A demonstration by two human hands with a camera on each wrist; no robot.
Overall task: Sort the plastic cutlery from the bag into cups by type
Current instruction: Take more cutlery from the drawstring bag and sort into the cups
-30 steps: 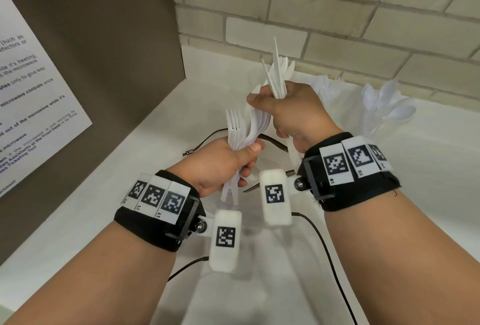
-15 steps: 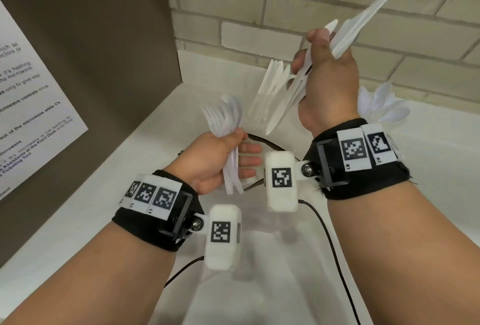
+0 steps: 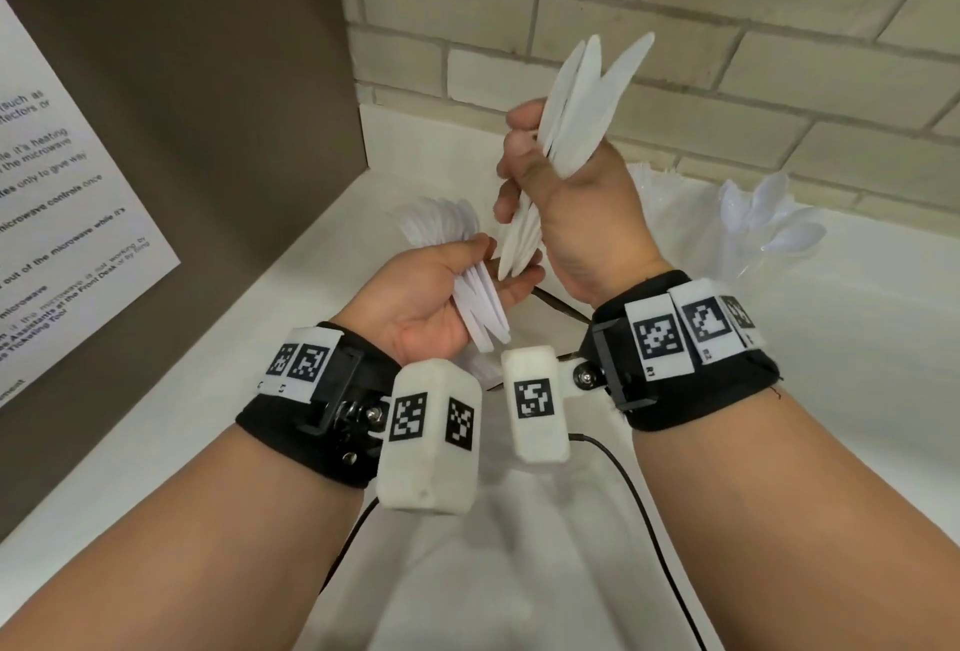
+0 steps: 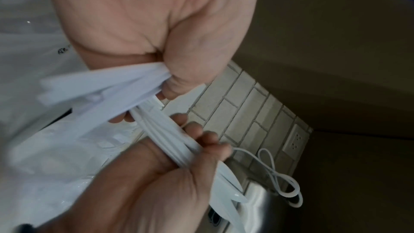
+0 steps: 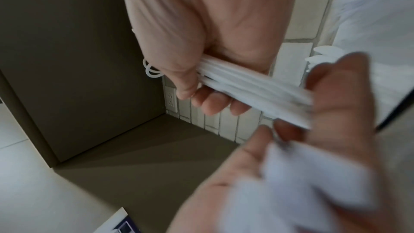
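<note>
Above the counter (image 3: 857, 390), our right hand (image 3: 576, 213) grips a bundle of white knives (image 3: 582, 115), blades pointing up toward the brick wall (image 3: 675, 26). Just left of it and lower, our left hand (image 3: 431, 307) holds a second fan of cutlery (image 3: 480, 310). Spoons (image 3: 769, 229) stand behind, right of the knives.

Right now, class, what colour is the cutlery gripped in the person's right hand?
White, plain with no pattern; the cutlery in the right hand shows best in the head view.
</note>
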